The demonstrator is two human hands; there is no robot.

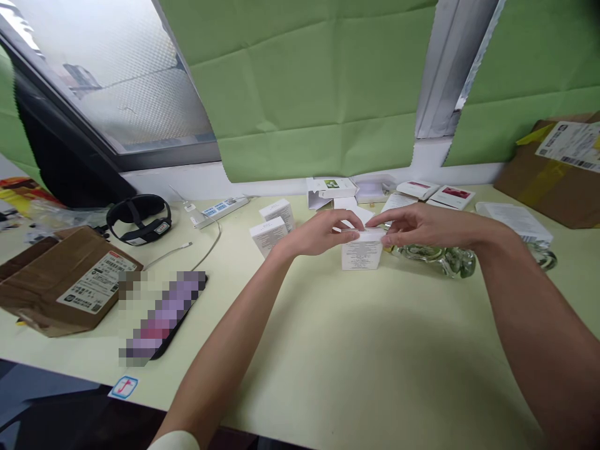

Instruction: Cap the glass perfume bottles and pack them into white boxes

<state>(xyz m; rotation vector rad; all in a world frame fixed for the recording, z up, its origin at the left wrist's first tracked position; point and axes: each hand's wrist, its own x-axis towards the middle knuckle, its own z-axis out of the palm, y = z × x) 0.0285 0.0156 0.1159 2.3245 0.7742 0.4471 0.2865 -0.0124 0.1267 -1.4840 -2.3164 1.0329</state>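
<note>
A small white carton [360, 256] with printed text stands upright on the pale table. My left hand [323, 231] is at its top left, thumb at the near edge and fingertips on the top. From the other side my right hand [407, 226] pinches the top right corner, thumb near the side edge. The fingertips of both hands almost meet over the carton's top, and the fingers partly hide the lid. Two similar white cartons, a nearer one [269, 236] and a farther one [277, 212], stand left of my left hand. Beneath my right wrist lies a clear greenish glass object [438, 257].
Behind my hands lies an opened white box [330, 187]; flat red-and-white boxes [450, 197] are at its right. Brown cardboard boxes sit at far left [89, 306] and far right [544, 181]. A phone [169, 312], a cable, a power strip [222, 211] and a black headset [140, 219] occupy the left.
</note>
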